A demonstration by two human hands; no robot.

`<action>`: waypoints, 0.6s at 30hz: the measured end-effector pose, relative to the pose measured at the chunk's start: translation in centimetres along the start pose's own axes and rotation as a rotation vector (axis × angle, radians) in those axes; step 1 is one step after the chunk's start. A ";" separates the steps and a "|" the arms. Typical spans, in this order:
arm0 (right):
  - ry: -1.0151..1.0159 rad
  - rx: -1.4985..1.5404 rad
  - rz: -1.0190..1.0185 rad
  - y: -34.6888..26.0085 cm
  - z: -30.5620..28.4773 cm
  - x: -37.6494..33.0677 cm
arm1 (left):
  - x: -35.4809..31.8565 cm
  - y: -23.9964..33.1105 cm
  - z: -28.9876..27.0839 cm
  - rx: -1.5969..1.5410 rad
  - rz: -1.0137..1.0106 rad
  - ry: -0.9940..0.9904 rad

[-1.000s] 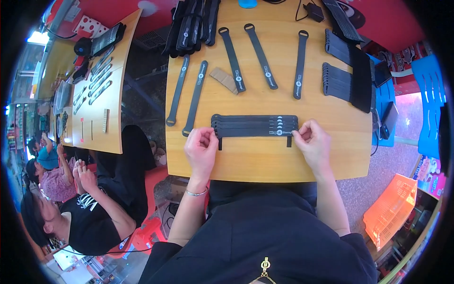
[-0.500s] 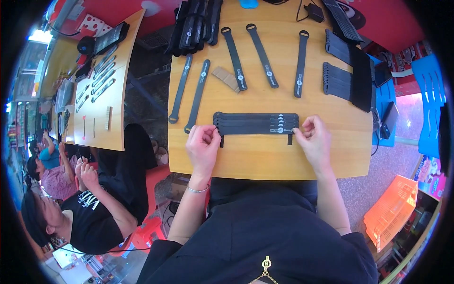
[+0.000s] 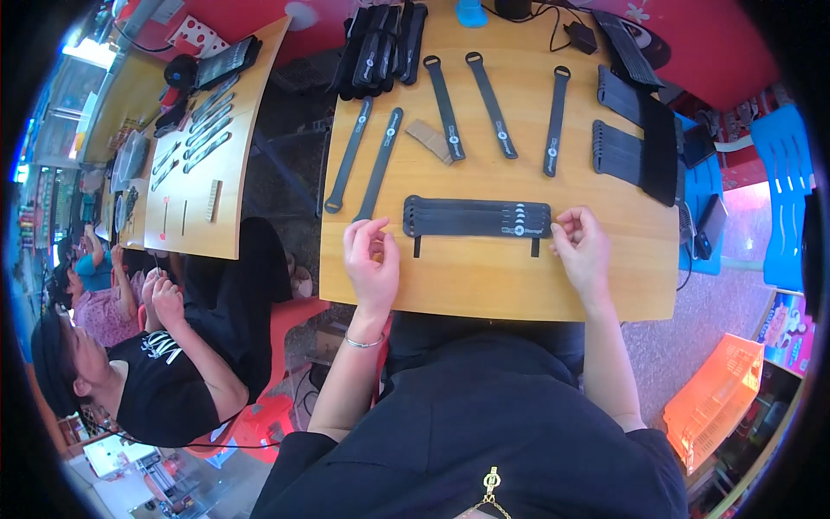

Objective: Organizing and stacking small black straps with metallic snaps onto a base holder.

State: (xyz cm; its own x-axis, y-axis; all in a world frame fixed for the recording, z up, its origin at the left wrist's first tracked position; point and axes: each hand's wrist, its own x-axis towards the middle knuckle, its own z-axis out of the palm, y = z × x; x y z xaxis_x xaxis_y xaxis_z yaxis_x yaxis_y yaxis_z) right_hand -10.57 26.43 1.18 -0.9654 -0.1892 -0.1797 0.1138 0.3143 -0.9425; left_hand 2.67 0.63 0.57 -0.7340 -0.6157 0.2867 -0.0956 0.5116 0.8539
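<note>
A neat stack of black cable straps (image 3: 475, 218) lies crosswise in front of me, their looped ends at the left. Two short black strips (image 3: 535, 248) stick out from under its near edge. My right hand (image 3: 583, 251) is at the stack's right end, thumb and forefinger bent by its corner but not gripping it. My left hand (image 3: 372, 264) is open with curled fingers, left of the stack. Its fingertips are close to the near end of a loose strap (image 3: 380, 164), partly hidden there. Another single strap (image 3: 349, 156) lies to the left of that one.
Three more straps (image 3: 493, 108) lie spread farther back, beside a brown cardboard piece (image 3: 430, 141). Bundled black straps (image 3: 376, 52) stand at the back left; more stacks (image 3: 618, 154) lie right. A co-worker (image 3: 164, 363) sits left at another table (image 3: 226, 221). An orange crate (image 3: 713, 402) stands right.
My left hand has left the stack's left end and shifted left toward the loose strap, fingers loosening. My right fingertips have slipped off the stack's right corner. The whole view has shifted slightly.
</note>
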 end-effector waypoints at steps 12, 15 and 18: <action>-0.354 -0.820 -0.734 -2.8 5.3 -5.7 | -1.0 3.1 1.8 0.584 0.496 -0.553; -0.367 -0.899 -0.721 -2.1 5.8 -5.7 | -1.0 2.8 1.6 0.595 0.524 -0.664; -0.342 -0.948 -0.662 -1.7 5.2 -5.9 | -0.9 2.7 1.6 0.607 0.500 -0.691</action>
State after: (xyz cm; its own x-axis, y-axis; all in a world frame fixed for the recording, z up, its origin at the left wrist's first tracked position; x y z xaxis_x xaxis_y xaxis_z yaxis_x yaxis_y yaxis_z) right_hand -3.87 22.21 2.36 -0.6432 -0.7633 0.0598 -0.7358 0.5946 -0.3242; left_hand 1.99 3.51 1.94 -0.9892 0.1273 0.0729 0.1431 0.9462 0.2902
